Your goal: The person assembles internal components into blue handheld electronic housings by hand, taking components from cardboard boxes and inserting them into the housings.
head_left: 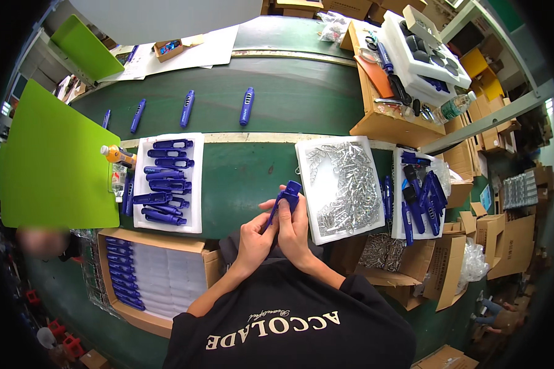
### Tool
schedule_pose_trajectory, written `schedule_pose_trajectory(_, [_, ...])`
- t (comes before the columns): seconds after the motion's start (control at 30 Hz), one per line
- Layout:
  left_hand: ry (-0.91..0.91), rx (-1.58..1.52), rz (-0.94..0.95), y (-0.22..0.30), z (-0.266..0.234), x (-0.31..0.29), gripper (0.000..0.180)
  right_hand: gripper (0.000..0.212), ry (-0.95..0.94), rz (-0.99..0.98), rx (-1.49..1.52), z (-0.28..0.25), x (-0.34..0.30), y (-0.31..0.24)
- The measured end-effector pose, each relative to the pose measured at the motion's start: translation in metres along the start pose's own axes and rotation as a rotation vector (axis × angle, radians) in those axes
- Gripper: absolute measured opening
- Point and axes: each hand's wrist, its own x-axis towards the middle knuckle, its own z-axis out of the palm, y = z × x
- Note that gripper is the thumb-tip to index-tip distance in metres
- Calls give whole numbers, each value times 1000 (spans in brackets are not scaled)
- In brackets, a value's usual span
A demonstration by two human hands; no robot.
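Note:
A blue plastic housing point(292, 189) is held upright in front of my chest, at the near edge of the green workbench. My right hand point(293, 232) wraps round it, with the thumb pressed on its face. My left hand point(256, 238) closes on its lower left side, and the fingers partly hide the piece. Just left of my hands, similar blue housings point(168, 184) with oblong openings lie in a white foam tray point(195, 221). To their right stands a white foam tray point(317, 230) heaped with small shiny metal parts point(354, 184).
Beyond the bench, several blue housings point(247, 107) stand spaced along a green conveyor belt point(301, 92). At far right, another foam tray point(400, 231) holds blue and black parts. A carton point(166, 240) of blue pieces sits lower left, beside a green panel point(61, 160). Bottles point(118, 155) stand near it.

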Motion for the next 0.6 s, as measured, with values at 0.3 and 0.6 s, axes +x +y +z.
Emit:
schedule_pose_trajectory(0.3, [33, -7, 45, 5, 9, 3, 30, 28, 109, -100, 48, 5, -1, 10])
schedule_pose_trajectory(0.6, [87, 11, 85, 12, 12, 3, 32, 25, 198, -148, -111, 8, 2, 5])
